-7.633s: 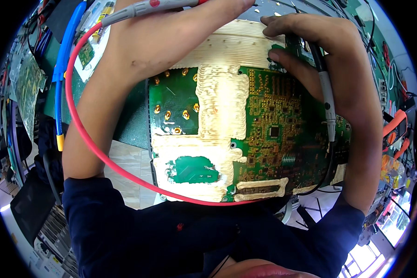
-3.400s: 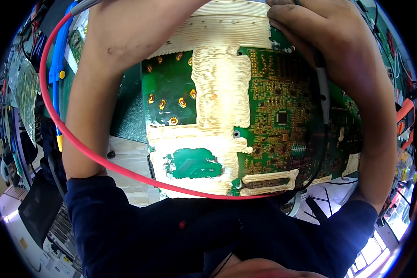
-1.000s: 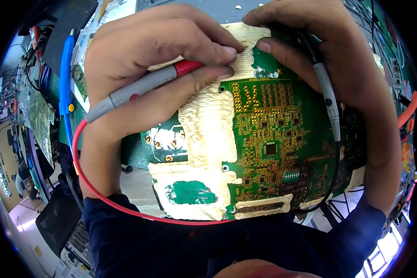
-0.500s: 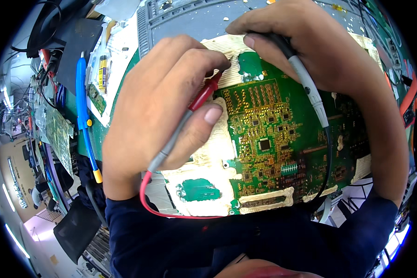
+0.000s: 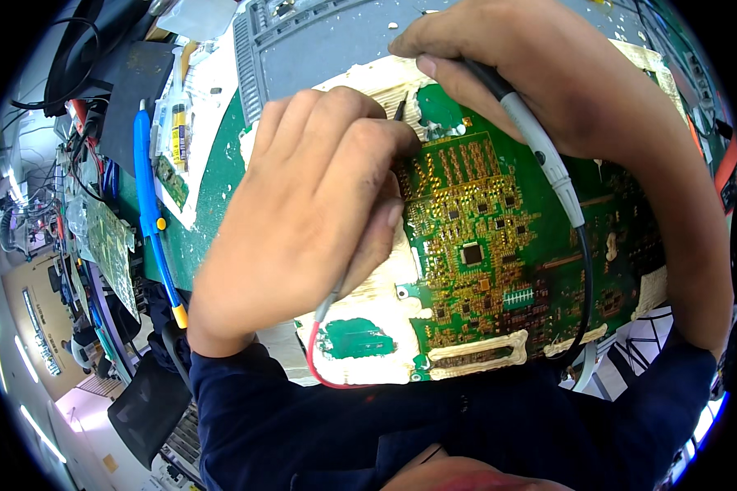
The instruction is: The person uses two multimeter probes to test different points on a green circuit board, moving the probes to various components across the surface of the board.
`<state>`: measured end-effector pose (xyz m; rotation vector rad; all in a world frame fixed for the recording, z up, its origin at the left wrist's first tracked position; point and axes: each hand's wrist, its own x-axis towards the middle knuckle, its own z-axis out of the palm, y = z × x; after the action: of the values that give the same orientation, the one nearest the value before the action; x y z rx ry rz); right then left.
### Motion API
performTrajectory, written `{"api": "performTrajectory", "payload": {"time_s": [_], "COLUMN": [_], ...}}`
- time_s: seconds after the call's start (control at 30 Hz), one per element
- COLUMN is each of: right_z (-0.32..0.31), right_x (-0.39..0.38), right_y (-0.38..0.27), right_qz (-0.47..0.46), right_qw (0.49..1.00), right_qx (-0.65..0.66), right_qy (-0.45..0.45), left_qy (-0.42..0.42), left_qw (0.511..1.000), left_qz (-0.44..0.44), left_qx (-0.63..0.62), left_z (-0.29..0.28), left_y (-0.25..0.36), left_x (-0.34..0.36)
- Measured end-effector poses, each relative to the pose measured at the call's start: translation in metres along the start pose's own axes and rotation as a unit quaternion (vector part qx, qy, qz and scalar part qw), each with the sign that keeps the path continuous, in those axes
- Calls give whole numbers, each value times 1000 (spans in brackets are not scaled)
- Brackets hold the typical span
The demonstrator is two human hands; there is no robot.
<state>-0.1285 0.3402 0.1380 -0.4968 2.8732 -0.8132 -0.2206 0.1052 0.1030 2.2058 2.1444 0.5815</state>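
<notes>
A large green circuit board point(image 5: 549, 250) with cream sealant bands lies beneath both hands. My left hand point(image 5: 303, 204) is over its left-middle, fingers curled round a test probe point(image 5: 327, 301); its grey end and red lead show below the palm, and a dark tip pokes past the fingertips toward the upper sealant. My right hand point(image 5: 532, 65) holds a black-and-grey probe point(image 5: 540, 151) over the board's upper part, fingertips near the top edge. Its black lead runs down over the board. Whether either tip touches a contact I cannot tell.
A grey tray point(image 5: 319, 45) lies behind the board. On the left are a blue tool point(image 5: 146, 176) with yellow end, a syringe point(image 5: 178, 123), loose boards point(image 5: 106, 245) and tangled cables. An office chair point(image 5: 143, 409) stands at lower left. Orange-red tool handles point(image 5: 725, 164) show at far right.
My left hand has come down from the upper left and turned over its probe, now mostly hidden under it. My right hand has shifted left. The view has moved, showing more of the tray.
</notes>
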Motion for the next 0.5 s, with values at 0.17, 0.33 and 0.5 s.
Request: {"api": "performTrajectory", "payload": {"time_s": [0.17,0.33,0.5], "right_z": [-4,14,15], "right_x": [-2,0,0], "right_y": [3,10,9], "right_qz": [-18,-56,-55], "right_qw": [999,997,996], "right_qx": [36,0,-4], "right_qy": [6,61,71], "left_qy": [-9,-24,-2], "left_qw": [993,980,960], "left_qz": [-24,-50,-48], "left_qx": [-111,-191,-275], "left_z": [-6,-10,-11], "left_y": [-12,-21,-34], "left_x": [3,2,6]}}
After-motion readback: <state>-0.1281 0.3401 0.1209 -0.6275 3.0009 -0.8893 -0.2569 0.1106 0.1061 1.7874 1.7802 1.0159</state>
